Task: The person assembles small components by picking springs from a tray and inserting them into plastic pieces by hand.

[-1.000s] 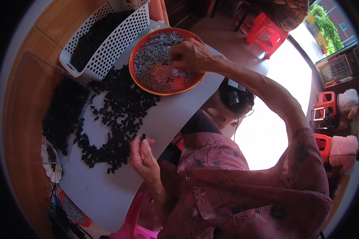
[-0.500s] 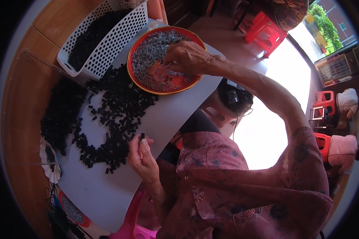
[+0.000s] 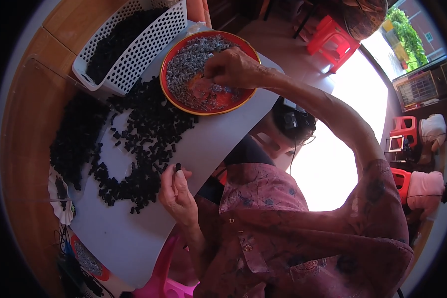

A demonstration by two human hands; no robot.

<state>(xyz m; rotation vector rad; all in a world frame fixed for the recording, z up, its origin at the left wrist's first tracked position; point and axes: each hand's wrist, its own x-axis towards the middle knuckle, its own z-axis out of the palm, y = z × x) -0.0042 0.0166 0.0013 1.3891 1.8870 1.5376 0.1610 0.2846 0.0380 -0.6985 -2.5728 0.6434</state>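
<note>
That small black plastic piece (image 3: pixel 178 166) is pinched in the left hand (image 3: pixel 176 191) at the white surface (image 3: pixel 218 139) edge, while the right hand (image 3: pixel 233 67) has its grip closed picking among tiny metal bits (image 3: pixel 186 64) in the red dish (image 3: pixel 168 64), so looks like mid-assembly, fitting one in next.

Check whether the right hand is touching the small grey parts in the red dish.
Touching: in the head view the right hand has its fingertips down in the small grey parts in the red dish.
</note>
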